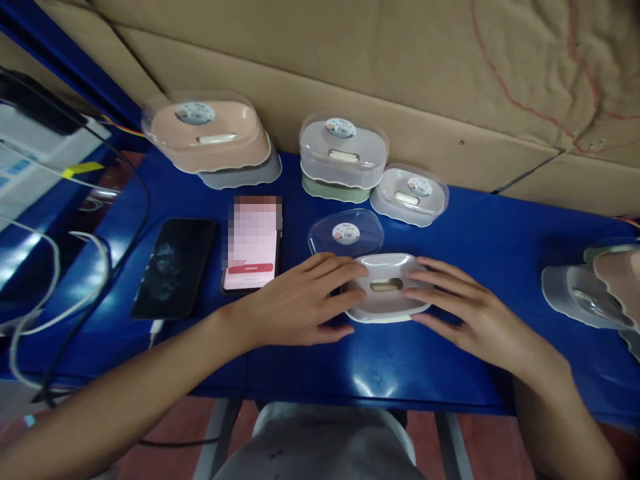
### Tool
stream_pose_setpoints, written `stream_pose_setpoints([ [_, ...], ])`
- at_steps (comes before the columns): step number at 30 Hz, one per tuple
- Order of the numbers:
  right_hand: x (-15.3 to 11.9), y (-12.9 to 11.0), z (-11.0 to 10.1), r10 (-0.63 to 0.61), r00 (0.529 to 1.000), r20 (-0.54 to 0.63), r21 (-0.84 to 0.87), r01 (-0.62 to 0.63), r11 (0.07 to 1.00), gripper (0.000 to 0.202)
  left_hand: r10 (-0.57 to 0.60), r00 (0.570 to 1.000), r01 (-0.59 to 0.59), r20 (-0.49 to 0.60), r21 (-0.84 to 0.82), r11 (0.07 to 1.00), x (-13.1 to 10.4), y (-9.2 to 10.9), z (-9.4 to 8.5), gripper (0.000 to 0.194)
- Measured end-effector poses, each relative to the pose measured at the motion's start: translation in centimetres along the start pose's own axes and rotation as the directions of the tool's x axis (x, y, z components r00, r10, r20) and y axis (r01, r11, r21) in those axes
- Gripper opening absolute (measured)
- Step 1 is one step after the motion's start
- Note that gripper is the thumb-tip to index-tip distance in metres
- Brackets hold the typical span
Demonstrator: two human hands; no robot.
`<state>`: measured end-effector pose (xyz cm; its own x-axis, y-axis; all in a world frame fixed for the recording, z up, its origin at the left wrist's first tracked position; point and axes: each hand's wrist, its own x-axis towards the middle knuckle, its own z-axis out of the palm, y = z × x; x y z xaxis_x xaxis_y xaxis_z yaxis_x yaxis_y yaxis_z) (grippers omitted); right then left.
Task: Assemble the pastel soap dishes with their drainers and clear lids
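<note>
A pale oval soap box (pixel 390 305), uncovered and with an oblong slot in its middle, rests on the blue table in front of me. The fingers of my left hand (pixel 313 300) lie over its left rim. From the other side, my right hand (pixel 463 303) has its fingertips on the right rim, so the box is held between both hands. Just behind it lies a clear lid (pixel 346 223) with a round label, partly behind my left fingers.
Lidded soap boxes stand along the cardboard wall: a peach one (pixel 210 143), a grey one (pixel 345 163) and a smaller one (pixel 410 193). More boxes (pixel 585 293) are at right. A lit phone (pixel 253 247), a dark phone (pixel 175 270) and cables (pixel 107 267) lie left.
</note>
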<state>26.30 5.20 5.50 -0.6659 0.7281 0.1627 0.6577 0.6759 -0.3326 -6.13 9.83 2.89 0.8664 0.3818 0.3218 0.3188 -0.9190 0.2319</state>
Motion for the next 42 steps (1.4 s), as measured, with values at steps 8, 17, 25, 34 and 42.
stream_pose_setpoints([
  [8,-0.9,0.8,2.9,-0.18,0.975,-0.13,-0.072,0.172,0.982,0.063,0.042,0.999,-0.043,0.026,0.056,0.997,0.2,0.2,0.6,0.017],
  [17,-0.6,0.2,2.6,-0.221,0.966,-0.132,-0.15,0.201,0.968,0.036,0.028,0.999,-0.029,0.028,0.023,0.999,0.2,0.1,0.6,0.006],
  [25,-0.8,0.1,2.8,-0.221,0.972,-0.082,-0.136,0.209,0.969,0.038,-0.133,0.976,0.125,-0.173,-0.056,0.991,0.0,-1.0,0.0,0.025],
  [34,-1.2,-0.1,3.1,-0.206,0.967,-0.148,-0.096,0.194,0.976,0.048,-0.436,0.877,0.429,-0.203,-0.081,0.9,-0.3,-3.2,0.9,0.038],
  [42,-1.5,1.4,4.4,-0.058,0.909,-0.412,-0.173,-0.015,0.985,0.111,-0.085,0.966,0.043,-0.242,-0.174,0.984,-0.1,-0.7,-0.9,0.034],
])
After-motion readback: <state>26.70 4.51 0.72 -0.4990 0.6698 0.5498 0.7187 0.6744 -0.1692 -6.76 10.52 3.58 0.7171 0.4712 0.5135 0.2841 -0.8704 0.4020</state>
